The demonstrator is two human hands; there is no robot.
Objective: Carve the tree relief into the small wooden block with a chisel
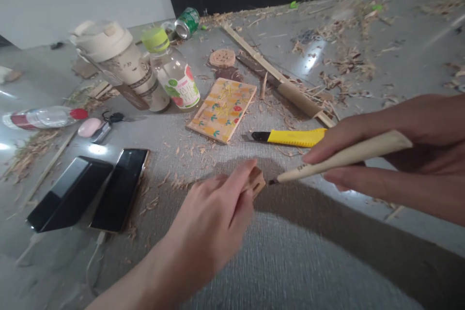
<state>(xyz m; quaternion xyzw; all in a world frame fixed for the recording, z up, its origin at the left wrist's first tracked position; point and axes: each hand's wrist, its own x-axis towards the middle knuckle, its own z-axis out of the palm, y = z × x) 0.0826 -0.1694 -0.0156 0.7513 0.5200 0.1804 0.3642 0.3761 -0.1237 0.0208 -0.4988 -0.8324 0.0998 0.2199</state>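
My left hand (214, 208) is closed around a small wooden block (259, 184), whose notched or slotted end shows past the fingertips. Between the thumb and fingers of my right hand (378, 155) is a carving tool (348, 154) with a pale wooden handle. Its short dark tip points left, just beside the block; whether the two touch I cannot tell. Behind the tool lies a yellow utility knife (296, 137), partly hidden by my right fingers. A patterned notebook or card (224, 109) lies flat beyond my left hand.
Two phones (119, 189) with cables lie at left. Behind them are a red-capped bottle (47, 117), keys (115, 117), a beige tumbler (127, 68) and a green-capped bottle (176, 77). A green can (187, 23), long wooden strips (254, 53) and scattered shavings (348, 63) are farther back.
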